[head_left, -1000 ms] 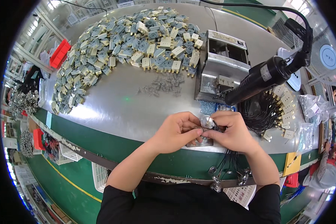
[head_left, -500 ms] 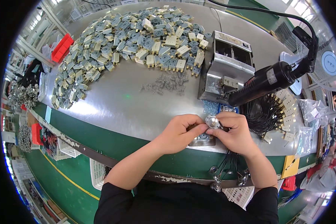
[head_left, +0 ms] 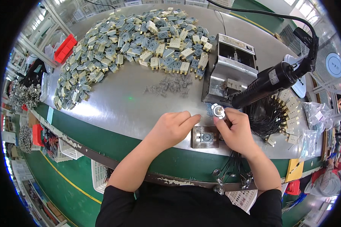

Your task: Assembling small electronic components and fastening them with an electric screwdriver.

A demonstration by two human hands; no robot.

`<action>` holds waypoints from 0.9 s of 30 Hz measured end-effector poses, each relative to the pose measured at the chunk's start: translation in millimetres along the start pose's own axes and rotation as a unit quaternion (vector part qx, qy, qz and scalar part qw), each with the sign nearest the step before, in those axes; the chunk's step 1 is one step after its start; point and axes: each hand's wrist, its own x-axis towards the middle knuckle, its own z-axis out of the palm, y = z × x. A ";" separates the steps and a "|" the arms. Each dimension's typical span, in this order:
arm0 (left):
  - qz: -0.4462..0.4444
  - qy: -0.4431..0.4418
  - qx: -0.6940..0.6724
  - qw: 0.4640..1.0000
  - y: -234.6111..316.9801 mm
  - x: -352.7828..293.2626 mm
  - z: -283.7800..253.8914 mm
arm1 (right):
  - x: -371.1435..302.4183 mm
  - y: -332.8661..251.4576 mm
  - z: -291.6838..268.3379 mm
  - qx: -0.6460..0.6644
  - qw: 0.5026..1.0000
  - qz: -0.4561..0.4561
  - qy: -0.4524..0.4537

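Note:
My right hand [head_left: 235, 130] pinches a round silvery metal part [head_left: 218, 111] with a brass-coloured centre, held up over the bench. My left hand [head_left: 173, 128] is apart from it, thumb and fingertips pressed together; whatever may be between them is too small to make out. Between and below the hands sits a metal fixture block [head_left: 195, 142] with a grey plastic housing [head_left: 206, 137] lying in its recess. Behind the round part are small bluish screws [head_left: 209, 108], partly covered by the right hand.
A big heap of grey and cream housings [head_left: 140, 41] covers the back of the bench, with loose springs [head_left: 170, 85] before it. A metal machine [head_left: 233, 68] and a black electric screwdriver [head_left: 267, 85] stand at right, near black cables [head_left: 267, 117]. Round-ended leads [head_left: 231, 174] hang over the front edge.
My left hand has moved left, away from the round metal part. My right hand has raised that part and turned its face up, uncovering the fixture and the housing in it.

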 end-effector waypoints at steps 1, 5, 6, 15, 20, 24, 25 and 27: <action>-0.034 0.003 -0.029 0.999 -1.4 -0.4 2.0 | 1.5 3.1 1.8 0.001 1.000 -0.001 -0.001; -0.222 -0.015 -0.116 0.968 6.6 10.0 -1.8 | 4.7 11.8 10.2 -0.040 0.998 -0.043 -0.003; -0.221 -0.015 -0.116 0.968 4.8 9.6 -3.1 | 5.0 11.2 11.3 -0.033 0.999 -0.039 -0.007; -0.340 -0.107 -0.486 0.798 25.2 23.8 -13.1 | -0.7 3.7 -10.0 0.036 0.997 -0.009 -0.070; -0.323 -0.172 -0.403 0.839 48.1 32.4 -22.6 | -1.4 7.9 -1.9 0.066 0.993 -0.054 -0.084; -0.370 -0.159 -0.452 0.796 51.9 27.2 -12.3 | -4.5 12.9 -0.6 0.057 0.991 -0.096 -0.072; -0.389 -0.138 -0.500 0.761 51.1 26.4 -9.6 | -5.4 14.5 -0.3 0.055 0.991 -0.097 -0.069; -0.386 -0.145 -0.514 0.752 49.3 26.7 -8.1 | -8.1 18.5 -0.6 0.062 0.989 -0.096 -0.098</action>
